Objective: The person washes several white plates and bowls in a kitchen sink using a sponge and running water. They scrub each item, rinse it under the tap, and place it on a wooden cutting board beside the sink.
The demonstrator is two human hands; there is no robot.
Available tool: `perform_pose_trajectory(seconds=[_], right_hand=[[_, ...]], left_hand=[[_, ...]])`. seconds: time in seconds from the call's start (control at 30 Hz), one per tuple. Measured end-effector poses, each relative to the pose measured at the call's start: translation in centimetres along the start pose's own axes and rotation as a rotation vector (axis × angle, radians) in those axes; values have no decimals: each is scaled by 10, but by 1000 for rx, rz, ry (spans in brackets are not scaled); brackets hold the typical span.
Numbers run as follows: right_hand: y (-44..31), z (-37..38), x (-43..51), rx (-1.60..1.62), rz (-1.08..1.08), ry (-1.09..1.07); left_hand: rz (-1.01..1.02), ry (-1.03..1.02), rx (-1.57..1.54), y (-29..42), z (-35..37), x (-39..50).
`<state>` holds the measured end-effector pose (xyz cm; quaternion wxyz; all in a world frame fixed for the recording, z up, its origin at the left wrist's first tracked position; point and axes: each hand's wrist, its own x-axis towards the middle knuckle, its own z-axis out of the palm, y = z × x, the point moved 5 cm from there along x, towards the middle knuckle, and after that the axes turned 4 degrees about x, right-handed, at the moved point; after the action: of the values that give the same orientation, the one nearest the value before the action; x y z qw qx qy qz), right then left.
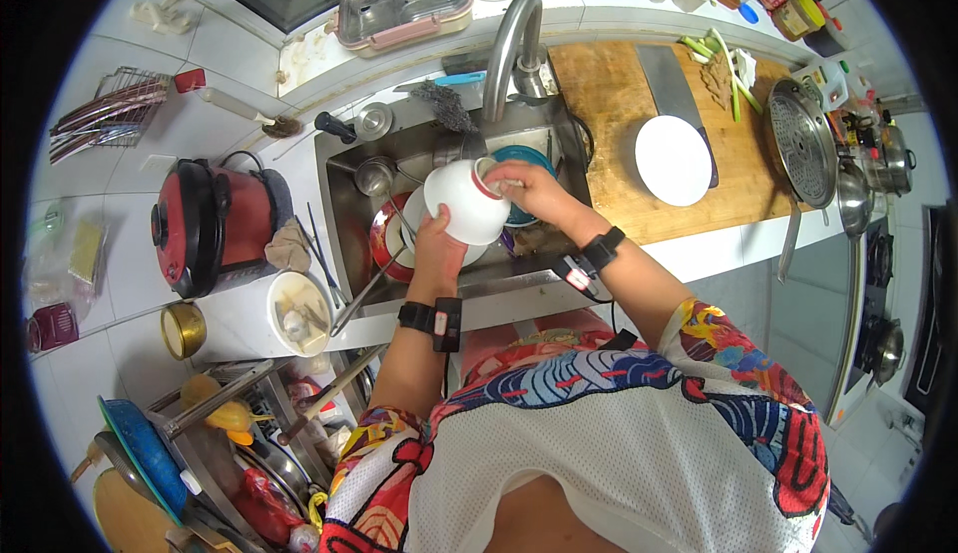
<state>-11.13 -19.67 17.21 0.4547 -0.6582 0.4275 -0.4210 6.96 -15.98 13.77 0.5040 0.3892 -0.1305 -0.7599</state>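
Over the sink, my left hand [440, 247] grips a white bowl [465, 205] from below and the left. The bowl is tipped on its side, its red-ringed foot facing right. My right hand [535, 190] is at that foot, fingers bent around a small pale cloth [510, 183] pressed against it; the fingers partly hide the cloth. Beneath, the steel sink [348, 253] holds a red-rimmed dish [380, 242], a teal bowl [546, 156] and a steel ladle [374, 176]. My hands and the bowl cover part of these dishes.
A curved faucet [498, 51] rises behind the sink. On the right, a wooden cutting board [599, 104] carries a cleaver [666, 74], a white plate [673, 160] and a steamer pan [801, 145]. At left stand a red electric cooker [202, 216] and a white scrap tub [299, 313].
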Motion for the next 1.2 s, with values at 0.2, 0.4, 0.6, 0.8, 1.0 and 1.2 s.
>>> perform_pose_trajectory(seconds=[0.2, 0.4, 0.6, 0.8, 1.0, 1.2], right_hand=[[21, -47, 13, -696, 244, -159], [39, -68, 65, -495, 95, 112], [45, -74, 58, -523, 167, 55], [44, -78, 58, -502, 155, 45], [49, -88, 29, -264, 128, 237], [84, -75, -11, 38, 486, 326]], left_hand=[[-54, -18, 43, -3, 5, 5], [-165, -107, 88, -28, 40, 34], [-151, -127, 109, -30, 52, 64], [-131, -72, 157, -30, 40, 72], [-177, 35, 52, -22, 20, 59], [-219, 13, 69, -14, 13, 53]])
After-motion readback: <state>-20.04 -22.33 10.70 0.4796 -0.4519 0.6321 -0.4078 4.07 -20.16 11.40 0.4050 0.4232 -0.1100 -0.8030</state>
